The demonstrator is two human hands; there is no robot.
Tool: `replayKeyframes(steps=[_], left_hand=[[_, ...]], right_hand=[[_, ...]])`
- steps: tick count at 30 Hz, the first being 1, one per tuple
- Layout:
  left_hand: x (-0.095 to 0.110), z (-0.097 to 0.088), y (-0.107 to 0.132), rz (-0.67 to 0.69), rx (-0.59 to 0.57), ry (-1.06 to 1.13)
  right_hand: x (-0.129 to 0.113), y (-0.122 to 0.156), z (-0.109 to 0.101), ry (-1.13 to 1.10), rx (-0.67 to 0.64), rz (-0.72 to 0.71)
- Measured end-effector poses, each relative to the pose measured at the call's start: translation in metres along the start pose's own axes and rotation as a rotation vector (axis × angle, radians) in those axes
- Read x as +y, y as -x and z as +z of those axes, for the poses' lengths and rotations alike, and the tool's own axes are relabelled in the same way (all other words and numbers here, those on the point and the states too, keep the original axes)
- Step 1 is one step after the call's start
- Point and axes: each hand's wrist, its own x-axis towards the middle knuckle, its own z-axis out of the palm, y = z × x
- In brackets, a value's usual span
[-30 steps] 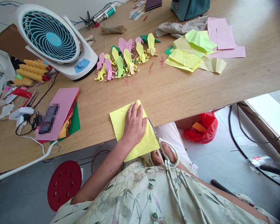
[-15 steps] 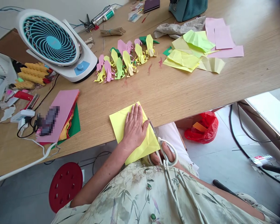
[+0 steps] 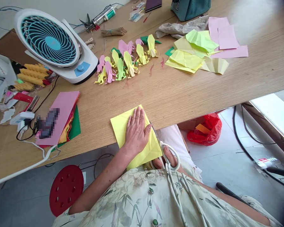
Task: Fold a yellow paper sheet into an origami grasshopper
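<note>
My left hand lies flat on a sheet of yellow paper, its fingers stretched toward the far edge. The sheet rests on the table's front edge and hangs partly over it. With my right hand I grip white-handled scissors, fingers through the loops. Their blades run along the right edge of the sheet, one of them partly hidden under it.
Folded paper figures stand in rows beyond the sheet. At the left are a fan and a stack of coloured paper. Loose sheets lie at the back right. A red plastic bag and a red stool are below the table.
Both hands, the sheet and the scissors stay almost in place. The view has shifted very slightly; the scissors' handles look a little closer together.
</note>
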Motion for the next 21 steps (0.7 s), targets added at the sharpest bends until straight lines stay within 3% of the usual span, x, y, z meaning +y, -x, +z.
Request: replayKeyframes(steps=[12,21], left_hand=[[0.004,0.0,0.008,0.023,0.006,-0.006],[0.007,0.0,0.012,0.028,0.005,-0.008]], right_hand=[[-0.003,-0.006,-0.002,0.001,-0.007,-0.021],[0.004,-0.011,-0.011,0.0,0.065,0.018]])
